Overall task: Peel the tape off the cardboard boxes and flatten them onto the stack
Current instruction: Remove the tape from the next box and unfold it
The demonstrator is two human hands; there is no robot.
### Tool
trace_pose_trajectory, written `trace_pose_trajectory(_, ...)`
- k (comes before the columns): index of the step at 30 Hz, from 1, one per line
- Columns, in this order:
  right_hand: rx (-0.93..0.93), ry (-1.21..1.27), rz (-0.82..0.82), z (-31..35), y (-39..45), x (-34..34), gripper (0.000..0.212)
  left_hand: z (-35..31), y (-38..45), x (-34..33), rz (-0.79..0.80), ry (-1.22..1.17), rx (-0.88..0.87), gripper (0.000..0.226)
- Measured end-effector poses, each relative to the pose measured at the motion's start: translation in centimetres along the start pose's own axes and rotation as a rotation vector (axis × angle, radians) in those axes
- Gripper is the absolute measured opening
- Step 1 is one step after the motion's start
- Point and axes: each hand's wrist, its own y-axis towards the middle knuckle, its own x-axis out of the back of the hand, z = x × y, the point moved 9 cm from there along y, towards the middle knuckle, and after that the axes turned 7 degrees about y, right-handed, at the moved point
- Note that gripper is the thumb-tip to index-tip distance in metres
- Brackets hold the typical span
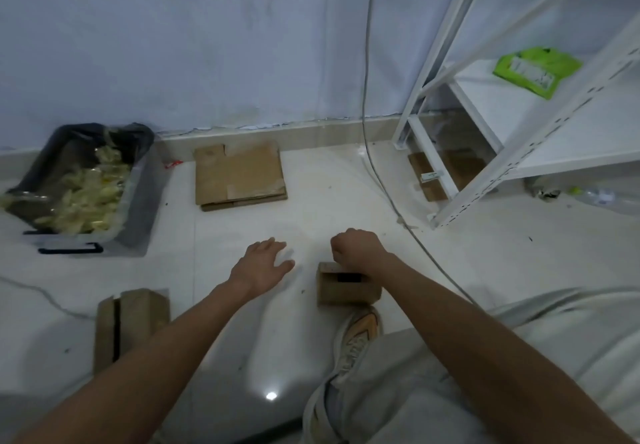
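A small cardboard box [341,289] stands on the white floor in front of my shoe. My right hand [356,251] is on its far top edge with the fingers curled over it. My left hand [263,263] hovers over the bare floor to the left of the box, fingers relaxed and spread, holding nothing. The stack of flattened cardboard [239,177] lies by the wall further ahead. Another cardboard box [130,322] sits at the near left, partly behind my left forearm.
A clear bin [138,208] lined with a black bag holds crumpled tape at the left. A white metal shelf rack [460,173] stands at the right with a green bag [536,69] on it and cardboard under it. A cable [391,201] runs down the wall and across the floor.
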Motion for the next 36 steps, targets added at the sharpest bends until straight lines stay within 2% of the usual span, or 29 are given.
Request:
trace_pose_trajectory(2, -0.003, 0.107, -0.026, 1.5, 0.8, 1.2, 0.018, 2.5, -1.1, 0.7, -0.056, -0.074, 0.048, 0.053)
trace_pose_trajectory(4, 0.001, 0.151, 0.05, 2.6, 1.1, 0.8, 0.023, 5.2, -3.1, 1.0, -0.097, -0.182, 0.112, 0.04)
trace_pose_trajectory(7, -0.015, -0.034, 0.226, 1.7, 0.0, -2.2, 0.047, 8.4, -6.9, 0.2, -0.211, -0.387, 0.208, 0.013)
trace_pose_trajectory(9, -0.006, -0.186, 0.19, 1.0, -1.0, -3.4, 0.036, 10.2, -9.1, -1.9, -0.211, -0.435, 0.271, 0.007)
trace_pose_trajectory(11, 0.002, -0.271, 0.113, 1.0, -1.4, -3.6, 0.013, 11.0, -9.8, -3.9, -0.147, -0.425, 0.309, 0.019)
trace_pose_trajectory(12, -0.012, -0.292, 0.09, 1.1, -1.5, -3.3, 0.007, 11.0, -9.6, -4.3, -0.124, -0.419, 0.311, 0.027)
trace_pose_trajectory(14, -0.004, -0.306, 0.039, 2.0, -1.0, -2.2, 0.024, 10.3, -9.1, -3.5, -0.123, -0.428, 0.305, 0.033)
trace_pose_trajectory(18, 0.057, -0.073, -0.086, 6.6, 0.3, 0.9, 0.009, 8.9, -8.5, -0.9, -0.095, -0.479, 0.331, 0.034)
trace_pose_trajectory(19, 0.077, 0.029, -0.095, 8.2, 0.2, 1.7, 0.012, 9.0, -8.9, -0.6, -0.065, -0.538, 0.373, 0.034)
trace_pose_trajectory(21, 0.127, 0.249, -0.102, 11.6, -0.1, 2.9, 0.018, 9.2, -9.9, -0.9, 0.029, -0.805, 0.484, 0.046)
trace_pose_trajectory(23, 0.204, 0.388, -0.114, 14.7, -1.0, 3.6, 0.015, 9.1, -10.4, -0.7, 0.07, -1.056, 0.504, 0.062)
trace_pose_trajectory(25, 0.323, 0.401, -0.158, 17.5, -2.4, 3.9, 0.009, 9.4, -10.6, 0.8, 0.001, -1.282, 0.457, 0.07)
trace_pose_trajectory(27, 0.468, 0.318, -0.217, 19.5, -3.8, 4.1, 0.013, 9.9, -10.7, 3.2, -0.096, -1.454, 0.406, 0.073)
trace_pose_trajectory(28, 0.538, 0.266, -0.232, 20.5, -4.3, 4.3, 0.017, 10.2, -10.7, 4.7, -0.135, -1.43, 0.363, 0.071)
trace_pose_trajectory(30, 0.659, 0.182, -0.26, 22.3, -5.1, 5.0, 0.023, 10.5, -10.7, 8.0, -0.168, -1.177, 0.301, 0.07)
trace_pose_trajectory(32, 0.754, 0.107, -0.301, 23.4, -6.0, 5.9, 0.03, 11.7, -10.5, 10.1, -0.224, -0.919, 0.395, 0.091)
trace_pose_trajectory(34, 0.794, 0.013, -0.26, 24.0, -6.6, 6.4, 0.029, 12.3, -10.5, 12.1, -0.288, -0.69, 0.466, 0.104)
trace_pose_trajectory(36, 0.721, 0.043, -0.16, 23.6, -6.7, 8.0, 0.029, 11.3, -11.3, 14.8, -0.327, -0.413, 0.409, 0.1)
